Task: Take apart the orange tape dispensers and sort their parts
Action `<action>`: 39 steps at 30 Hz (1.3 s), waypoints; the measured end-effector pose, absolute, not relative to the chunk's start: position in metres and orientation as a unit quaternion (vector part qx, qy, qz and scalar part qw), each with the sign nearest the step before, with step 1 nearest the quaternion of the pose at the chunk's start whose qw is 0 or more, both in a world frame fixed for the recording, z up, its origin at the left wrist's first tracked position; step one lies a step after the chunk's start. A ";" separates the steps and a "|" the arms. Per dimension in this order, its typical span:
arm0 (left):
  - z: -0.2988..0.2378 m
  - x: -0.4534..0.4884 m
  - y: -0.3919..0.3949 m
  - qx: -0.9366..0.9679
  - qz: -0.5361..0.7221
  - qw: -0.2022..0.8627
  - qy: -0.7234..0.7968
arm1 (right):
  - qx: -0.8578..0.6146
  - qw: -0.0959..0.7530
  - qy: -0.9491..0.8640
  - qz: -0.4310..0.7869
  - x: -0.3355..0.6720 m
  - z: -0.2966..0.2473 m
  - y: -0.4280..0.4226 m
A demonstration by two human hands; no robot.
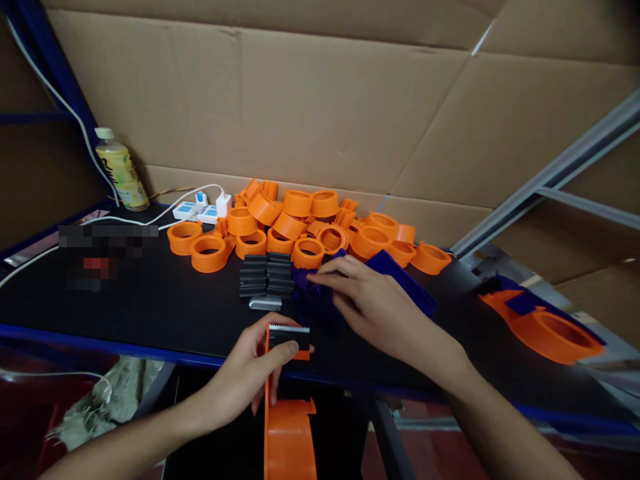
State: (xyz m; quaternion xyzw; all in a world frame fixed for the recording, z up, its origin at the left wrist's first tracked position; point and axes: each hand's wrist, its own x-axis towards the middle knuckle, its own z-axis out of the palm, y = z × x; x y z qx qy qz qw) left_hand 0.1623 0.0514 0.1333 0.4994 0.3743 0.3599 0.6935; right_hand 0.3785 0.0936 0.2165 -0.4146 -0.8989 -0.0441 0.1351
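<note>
My left hand (245, 373) is wrapped round the arm of an orange tape dispenser (291, 440), with my thumb pressed on the black piece (283, 339) near its tip. A serrated metal blade (290, 328) runs along the top of that black piece. My right hand (373, 300) reaches over small dark blue plastic parts (304, 283), fingers stretched out and apart; its fingertips are at these parts, and whether they touch is unclear. Left of them lie stacked black ribbed pieces (266, 275), with metal blades (265, 304) just in front.
Many orange tape dispenser bodies (297, 203) are heaped at the back of the black table (200, 307). A blue tray-like piece (403, 280) lies behind my right hand. Another orange dispenser (555, 330) with a blue part sits at right. A power strip (197, 212) and bottle (121, 170) stand at left.
</note>
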 end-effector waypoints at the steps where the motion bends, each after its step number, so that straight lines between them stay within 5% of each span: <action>1: 0.133 0.163 0.051 0.506 0.361 0.687 0.376 | -0.400 0.148 -0.905 0.001 0.374 0.221 0.086; 8: 0.131 0.164 0.043 0.497 0.355 0.695 0.379 | -0.361 0.180 -0.882 0.244 0.356 0.229 0.084; 12: 0.126 0.164 0.040 0.498 0.338 0.703 0.379 | -0.394 0.212 -0.879 0.163 0.347 0.209 0.115; 18: 0.130 0.164 0.041 0.485 0.347 0.723 0.350 | -0.369 0.125 -0.921 0.030 0.324 0.173 0.133; 29: 0.136 0.159 0.048 0.409 0.412 0.714 0.393 | -0.308 0.205 -0.905 0.210 0.352 0.213 0.112; 39: 0.141 0.161 0.051 0.381 0.444 0.714 0.384 | -0.376 0.221 -0.893 0.108 0.359 0.219 0.140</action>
